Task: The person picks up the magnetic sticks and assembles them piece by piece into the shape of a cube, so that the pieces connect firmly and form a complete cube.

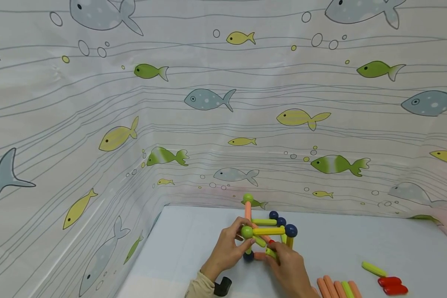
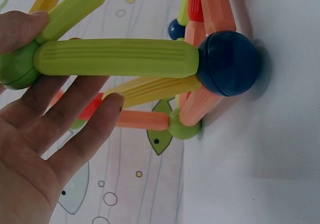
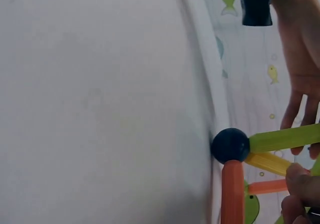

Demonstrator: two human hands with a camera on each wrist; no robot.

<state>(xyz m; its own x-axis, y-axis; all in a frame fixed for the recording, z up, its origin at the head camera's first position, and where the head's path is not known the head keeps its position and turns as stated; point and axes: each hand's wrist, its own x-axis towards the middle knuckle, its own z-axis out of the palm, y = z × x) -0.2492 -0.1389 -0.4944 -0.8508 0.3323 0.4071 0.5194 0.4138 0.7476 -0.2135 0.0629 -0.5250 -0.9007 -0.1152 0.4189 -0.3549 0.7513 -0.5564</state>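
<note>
A frame of magnetic rods and balls stands on the table. My left hand [image 1: 225,250] pinches its near green ball [image 1: 247,232] between thumb and fingers. From that ball run a yellow rod [image 1: 266,231] to a dark blue ball [image 1: 291,230], an angled green rod [image 2: 75,12], and another green rod [image 2: 120,58] down to a dark blue ball [image 2: 230,63] on the table. My right hand [image 1: 291,267] holds a light green rod [image 1: 271,253] at the frame's near side; its far end is hidden by the fingers. A green ball [image 1: 248,198] tops an orange rod [image 1: 248,210] behind.
Several orange rods [image 1: 328,286] and a green rod [image 1: 347,289] lie in a row at the front right. Beyond them are a loose green rod [image 1: 373,269] and red pieces [image 1: 395,289]. A fish-patterned curtain [image 1: 208,132] rises behind the white table [image 1: 179,240].
</note>
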